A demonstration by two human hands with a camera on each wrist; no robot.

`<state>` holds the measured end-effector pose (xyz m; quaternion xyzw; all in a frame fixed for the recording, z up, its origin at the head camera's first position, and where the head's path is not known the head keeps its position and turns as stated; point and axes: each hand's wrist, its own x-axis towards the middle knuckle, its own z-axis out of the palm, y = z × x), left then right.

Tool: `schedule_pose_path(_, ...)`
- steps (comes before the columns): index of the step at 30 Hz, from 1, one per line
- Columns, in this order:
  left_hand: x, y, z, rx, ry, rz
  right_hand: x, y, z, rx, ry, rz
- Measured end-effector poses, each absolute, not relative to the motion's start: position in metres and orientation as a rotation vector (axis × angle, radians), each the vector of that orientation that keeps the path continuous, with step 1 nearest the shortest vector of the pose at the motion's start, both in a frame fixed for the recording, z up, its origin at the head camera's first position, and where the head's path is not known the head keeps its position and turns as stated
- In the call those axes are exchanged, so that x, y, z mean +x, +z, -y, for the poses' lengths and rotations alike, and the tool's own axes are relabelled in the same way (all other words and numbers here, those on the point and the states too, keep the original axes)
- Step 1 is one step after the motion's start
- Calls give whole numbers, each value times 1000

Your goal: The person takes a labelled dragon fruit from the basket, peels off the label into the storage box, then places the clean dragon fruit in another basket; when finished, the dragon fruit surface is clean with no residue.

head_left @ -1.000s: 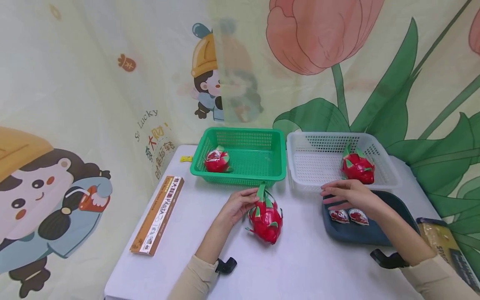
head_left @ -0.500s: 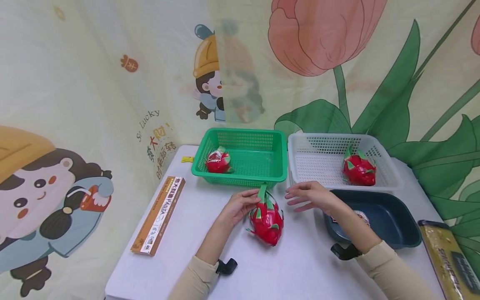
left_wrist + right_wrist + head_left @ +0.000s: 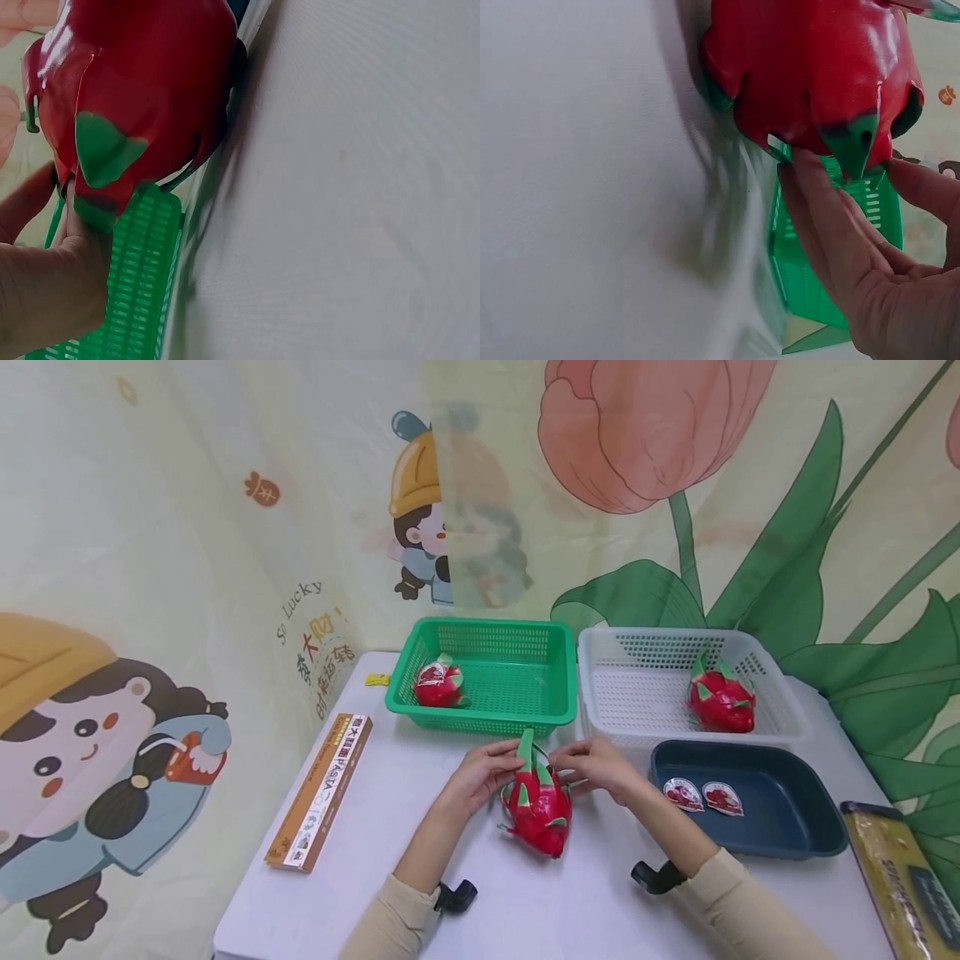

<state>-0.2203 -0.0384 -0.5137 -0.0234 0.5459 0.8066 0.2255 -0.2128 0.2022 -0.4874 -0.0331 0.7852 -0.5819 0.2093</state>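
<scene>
Nearest, two light sleeves (image 3: 390,917) reach in over the white bench (image 3: 585,902), a black mount (image 3: 457,897) at each wrist. The fruit (image 3: 538,814), red with green leaf tips, is at the middle of the bench, on the near side of both hands. Its long axis runs near to far, leaning a little: the blunt end points near and slightly right, the leafy end far and slightly left. Whether the bench takes its weight I cannot tell.

Both hands meet at that leafy end, one from each side, so neither is clearly nearer. The left hand (image 3: 480,777) pinches the leaves from the left between thumb and fingers; the right hand (image 3: 600,770) has thumb and fingertips closed about the same end from the right. The body of the fruit lies between and nearer than the two.

Level with the fruit, a pasta box (image 3: 318,793) lies well apart at left. At right, a blue tub (image 3: 780,810) holds two stickers (image 3: 684,794), with a gold packet (image 3: 911,889) beyond it, by the bench edge.

Farther, a green basket (image 3: 513,681) holds a second fruit (image 3: 438,687) at its left; just right, a white basket (image 3: 630,689) holds a third fruit (image 3: 722,702). Behind hangs a printed curtain (image 3: 315,460).
</scene>
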Motion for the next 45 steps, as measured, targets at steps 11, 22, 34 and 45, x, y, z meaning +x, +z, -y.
schedule_pose_path(11,-217,-509,35,-30,2213,-1524,-208,-478,-197,-44,-1627,-2265)
schedule_pose_path(22,-216,-503,32,33,2150,-1593,-211,-474,-203,-52,-1681,-2231)
schedule_pose_path(34,-212,-505,21,45,2157,-1409,-204,-468,-223,-172,-1652,-2253)
schedule_pose_path(45,-221,-489,3,39,2181,-1285,-189,-435,-269,-184,-1640,-2293)
